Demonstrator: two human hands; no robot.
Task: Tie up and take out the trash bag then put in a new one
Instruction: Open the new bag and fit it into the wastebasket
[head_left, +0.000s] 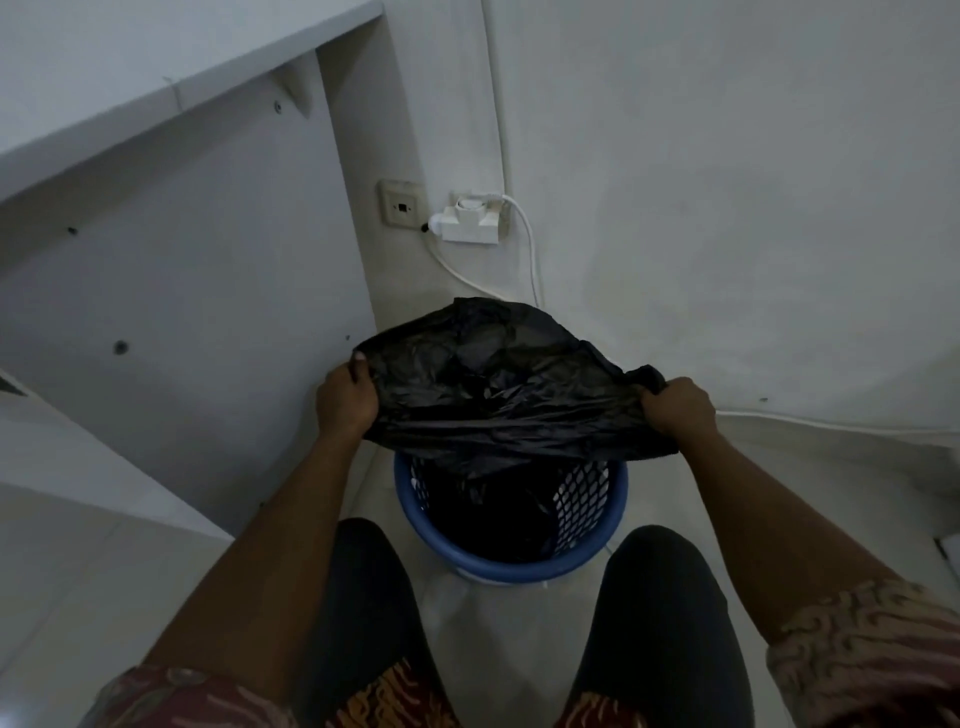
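The left hand (345, 397) and the right hand (680, 405) each kept a grip clamped on an opposite edge of the black trash bag (498, 384), stretching its mouth wide just above the blue mesh basket (519, 569), its lower part hanging inside; the spread probably served to gather the rim or seat it; the basket stood on a pale floor (467, 649), near a white wall (727, 208) bearing a plug adapter (470, 221); a white panel (182, 286) rose at left.

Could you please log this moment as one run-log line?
black bag: spread above blue basket | left hand: grips its left edge | right hand: grips its right edge
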